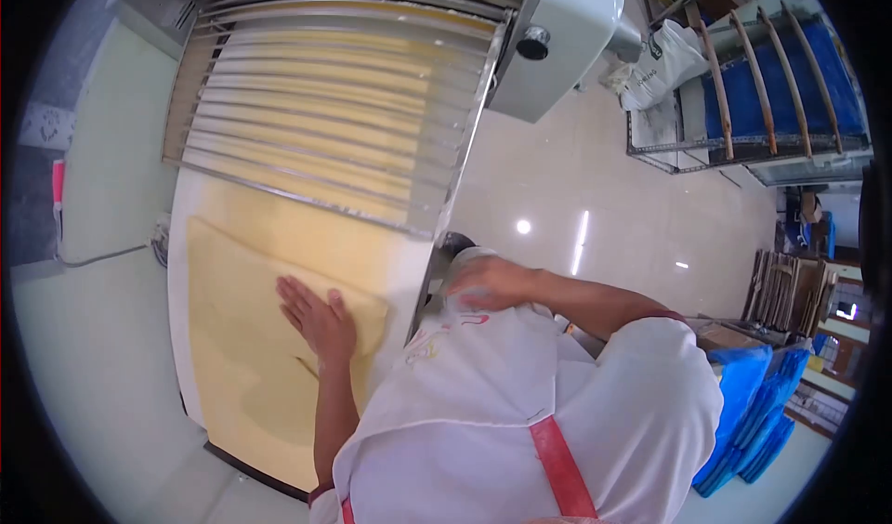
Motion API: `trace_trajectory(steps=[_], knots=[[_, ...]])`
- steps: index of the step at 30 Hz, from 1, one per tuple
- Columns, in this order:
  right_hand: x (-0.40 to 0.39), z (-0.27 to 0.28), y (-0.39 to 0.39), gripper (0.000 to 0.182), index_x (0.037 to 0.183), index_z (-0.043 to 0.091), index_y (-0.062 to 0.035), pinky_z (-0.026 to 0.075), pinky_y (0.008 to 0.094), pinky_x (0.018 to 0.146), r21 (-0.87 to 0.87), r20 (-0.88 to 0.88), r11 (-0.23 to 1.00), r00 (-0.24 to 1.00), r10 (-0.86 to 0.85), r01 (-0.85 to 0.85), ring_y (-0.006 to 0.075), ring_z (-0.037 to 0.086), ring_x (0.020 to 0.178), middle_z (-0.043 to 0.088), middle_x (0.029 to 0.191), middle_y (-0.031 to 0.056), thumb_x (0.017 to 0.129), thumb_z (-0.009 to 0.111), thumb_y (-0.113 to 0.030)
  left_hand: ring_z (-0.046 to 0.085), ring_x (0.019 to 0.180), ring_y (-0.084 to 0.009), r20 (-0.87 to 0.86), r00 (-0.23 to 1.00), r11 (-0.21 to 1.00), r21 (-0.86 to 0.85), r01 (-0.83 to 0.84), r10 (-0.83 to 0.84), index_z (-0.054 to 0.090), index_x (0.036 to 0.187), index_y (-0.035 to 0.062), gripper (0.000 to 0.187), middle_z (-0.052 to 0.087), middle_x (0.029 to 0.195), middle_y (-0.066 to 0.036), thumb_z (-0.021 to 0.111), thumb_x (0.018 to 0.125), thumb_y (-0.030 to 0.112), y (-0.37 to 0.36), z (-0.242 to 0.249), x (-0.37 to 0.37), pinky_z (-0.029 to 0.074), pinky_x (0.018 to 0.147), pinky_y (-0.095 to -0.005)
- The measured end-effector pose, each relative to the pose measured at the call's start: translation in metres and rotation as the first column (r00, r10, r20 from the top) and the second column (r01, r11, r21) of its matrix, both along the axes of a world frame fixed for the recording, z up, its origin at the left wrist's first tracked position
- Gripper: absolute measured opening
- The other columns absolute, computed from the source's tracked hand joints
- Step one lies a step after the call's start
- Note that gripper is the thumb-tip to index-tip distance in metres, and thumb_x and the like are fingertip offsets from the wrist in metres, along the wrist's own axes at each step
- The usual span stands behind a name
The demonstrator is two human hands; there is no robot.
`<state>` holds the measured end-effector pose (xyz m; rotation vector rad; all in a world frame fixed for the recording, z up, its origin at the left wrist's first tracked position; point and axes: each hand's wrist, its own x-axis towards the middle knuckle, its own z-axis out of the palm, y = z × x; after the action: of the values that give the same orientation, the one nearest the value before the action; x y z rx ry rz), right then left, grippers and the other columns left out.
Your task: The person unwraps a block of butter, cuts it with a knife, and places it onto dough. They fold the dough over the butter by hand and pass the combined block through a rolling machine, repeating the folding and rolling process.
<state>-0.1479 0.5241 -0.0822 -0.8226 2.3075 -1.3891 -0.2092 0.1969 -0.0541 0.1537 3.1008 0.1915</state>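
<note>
A wide sheet of pale yellow dough lies folded over itself on the white belt. My left hand rests flat on the dough near the fold, fingers stretched out, holding nothing. Beyond it, the dough runs under a metal bar guard of a machine. My right hand is beside the belt's right edge, by my apron, with its fingers bent downward. What those fingers touch or hold is hidden.
The grey machine housing with a black knob stands at the top. A rack with wooden rods and a white sack is at the upper right. Blue plastic-covered stacks stand at the right. A pale wall runs along the left.
</note>
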Motion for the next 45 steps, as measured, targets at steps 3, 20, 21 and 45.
trace_trajectory(steps=[3,20,21,45], knots=[[-0.061,-0.075,0.06,0.018,0.095,0.069,-0.0073,0.047,0.0402,0.089,0.244,-0.092,0.888,0.921,-0.378,0.389,0.033,0.06,0.099,0.066,0.101,0.016,0.079,0.064,-0.013,0.006,0.145,-0.0382,-0.007,0.999,0.999,-0.001,-0.053,0.053,0.008,0.146,-0.0098,0.073,0.01,0.154,-0.027,0.031,0.099,0.041,-0.002,0.004,-0.002,0.004,0.116,-0.0486],[-0.281,-0.241,0.086,0.032,0.117,0.054,-0.0004,0.047,0.0398,0.088,0.427,-0.161,0.635,0.745,-0.647,0.644,0.0294,0.058,0.096,0.064,0.101,0.0147,0.091,0.057,-0.019,0.013,0.145,-0.0309,0.009,0.936,0.921,0.176,-0.349,0.352,0.016,0.148,-0.003,0.078,0.018,0.154,-0.021,0.045,0.092,0.044,0.039,-0.002,0.056,0.008,0.116,-0.0478],[-0.262,-0.246,0.082,0.033,0.118,0.053,-0.0004,0.047,0.0397,0.087,0.273,-0.083,0.634,0.674,-0.734,0.723,0.0292,0.058,0.096,0.064,0.101,0.0145,0.091,0.057,-0.019,0.012,0.145,-0.032,0.001,0.9,0.895,0.108,-0.433,0.435,0.015,0.148,-0.0022,0.077,0.017,0.154,-0.022,0.046,0.093,0.043,0.015,-0.004,0.05,0.008,0.116,-0.0479],[-0.144,0.06,-0.372,0.038,0.089,0.06,-0.0011,0.048,0.0362,0.068,0.037,-0.131,0.982,0.975,-0.181,0.187,0.0243,0.059,0.074,0.061,0.086,0.0122,0.068,0.084,-0.02,0.06,0.1,-0.0211,0.652,0.721,-0.51,0.713,-0.48,0.233,0.057,0.113,-0.0019,0.034,0.062,0.108,-0.013,0.054,0.094,0.025,-0.213,0.025,-0.013,0.049,0.09,-0.0332]])
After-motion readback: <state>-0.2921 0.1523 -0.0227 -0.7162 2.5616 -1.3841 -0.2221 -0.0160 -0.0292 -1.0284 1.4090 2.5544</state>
